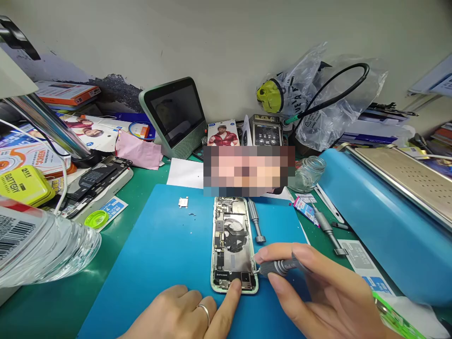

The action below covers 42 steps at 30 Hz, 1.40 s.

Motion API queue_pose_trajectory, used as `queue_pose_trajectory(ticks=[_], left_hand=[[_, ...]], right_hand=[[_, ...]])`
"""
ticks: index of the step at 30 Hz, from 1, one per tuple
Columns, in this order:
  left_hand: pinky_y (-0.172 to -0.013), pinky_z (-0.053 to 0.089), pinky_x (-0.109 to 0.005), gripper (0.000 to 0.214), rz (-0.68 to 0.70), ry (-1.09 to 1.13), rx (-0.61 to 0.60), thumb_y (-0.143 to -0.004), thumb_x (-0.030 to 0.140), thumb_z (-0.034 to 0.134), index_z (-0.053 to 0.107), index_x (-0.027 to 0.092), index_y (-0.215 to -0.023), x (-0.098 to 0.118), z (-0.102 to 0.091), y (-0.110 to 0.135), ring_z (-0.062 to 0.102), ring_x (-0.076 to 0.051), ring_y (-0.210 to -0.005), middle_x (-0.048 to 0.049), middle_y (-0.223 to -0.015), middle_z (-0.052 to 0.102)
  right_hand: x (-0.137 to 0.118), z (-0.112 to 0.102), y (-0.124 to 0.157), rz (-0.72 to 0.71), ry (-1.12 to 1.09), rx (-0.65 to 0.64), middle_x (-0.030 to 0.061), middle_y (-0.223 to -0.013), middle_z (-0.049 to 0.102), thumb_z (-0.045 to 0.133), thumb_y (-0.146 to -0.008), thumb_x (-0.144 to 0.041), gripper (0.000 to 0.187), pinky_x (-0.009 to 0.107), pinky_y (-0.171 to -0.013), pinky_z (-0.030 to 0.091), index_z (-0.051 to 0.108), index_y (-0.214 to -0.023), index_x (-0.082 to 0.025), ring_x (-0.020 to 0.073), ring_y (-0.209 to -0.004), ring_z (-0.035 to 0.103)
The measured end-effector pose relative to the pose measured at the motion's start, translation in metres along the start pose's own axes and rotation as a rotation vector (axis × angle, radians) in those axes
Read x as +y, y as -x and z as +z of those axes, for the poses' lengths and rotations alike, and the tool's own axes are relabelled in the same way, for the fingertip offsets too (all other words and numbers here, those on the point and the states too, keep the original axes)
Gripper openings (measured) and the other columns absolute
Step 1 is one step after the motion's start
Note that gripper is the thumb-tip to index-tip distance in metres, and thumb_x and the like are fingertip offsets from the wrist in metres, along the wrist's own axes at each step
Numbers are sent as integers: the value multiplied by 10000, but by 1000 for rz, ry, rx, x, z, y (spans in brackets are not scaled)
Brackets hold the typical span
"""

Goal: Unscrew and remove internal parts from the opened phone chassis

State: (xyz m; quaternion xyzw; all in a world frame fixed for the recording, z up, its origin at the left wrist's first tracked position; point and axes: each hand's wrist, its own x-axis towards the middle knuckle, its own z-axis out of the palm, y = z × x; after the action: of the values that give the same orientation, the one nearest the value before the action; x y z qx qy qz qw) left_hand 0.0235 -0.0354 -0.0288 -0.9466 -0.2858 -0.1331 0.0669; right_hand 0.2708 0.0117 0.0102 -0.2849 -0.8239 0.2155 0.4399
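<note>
An opened phone (pixel 234 254) lies on the blue mat, its circuit boards, coil and speaker parts exposed. My left hand (pixel 187 313), with a ring on one finger, reaches in from below. Its index finger is stretched out and its tip rests on the lower end of the phone; the other fingers are bent and hold nothing. My right hand (pixel 328 292) is closed around a small grey screwdriver (pixel 277 268). The screwdriver lies nearly level, its tip at the phone's lower right edge. Another grey screwdriver (pixel 256 221) lies just right of the phone.
On the blue mat (pixel 141 263) are a small metal part (pixel 183 202) and tiny screws. A third screwdriver (pixel 328 230) lies at right, near a glass jar (pixel 310 172). At left stand a clear bottle (pixel 52 245) and another opened phone (pixel 95 181). A screen device (pixel 176 117) stands behind.
</note>
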Motion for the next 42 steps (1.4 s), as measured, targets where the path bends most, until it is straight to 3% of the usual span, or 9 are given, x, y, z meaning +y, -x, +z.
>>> queue_pose_trajectory(ticks=[24,32,37,42], left_hand=[[-377,354,-299,369,0,-2,-20,-1071,117,281,497,10,-1349,0,-2,1,533,-114,-439,50,-629,551],[-389,352,-296,413,-41,4,-6,-1089,147,199,450,3,-1384,1,-2,-2,535,-117,-433,51,-601,552],[-390,371,-293,432,-36,41,-29,-1107,255,220,428,10,-1396,0,-4,-1,558,-124,-441,47,-620,583],[-385,373,-287,418,-28,12,-9,-1072,133,180,456,9,-1361,0,-5,-3,560,-130,-417,44,-598,575]], right_hand=[[-3,-1,-4,-21,36,-14,68,-1098,755,602,-843,41,754,289,-859,654,390,-1496,-272,184,-985,760],[-2,-2,-2,-20,47,-22,88,-1116,750,582,-840,40,756,336,-867,662,379,-1500,-268,199,-1013,758],[-2,-2,-1,-21,73,-16,89,-1113,759,571,-848,25,750,363,-848,668,375,-1504,-281,211,-1007,761],[-1,-2,-6,-67,52,-3,72,-1042,752,618,-814,30,695,390,-788,668,470,-1423,-269,215,-936,743]])
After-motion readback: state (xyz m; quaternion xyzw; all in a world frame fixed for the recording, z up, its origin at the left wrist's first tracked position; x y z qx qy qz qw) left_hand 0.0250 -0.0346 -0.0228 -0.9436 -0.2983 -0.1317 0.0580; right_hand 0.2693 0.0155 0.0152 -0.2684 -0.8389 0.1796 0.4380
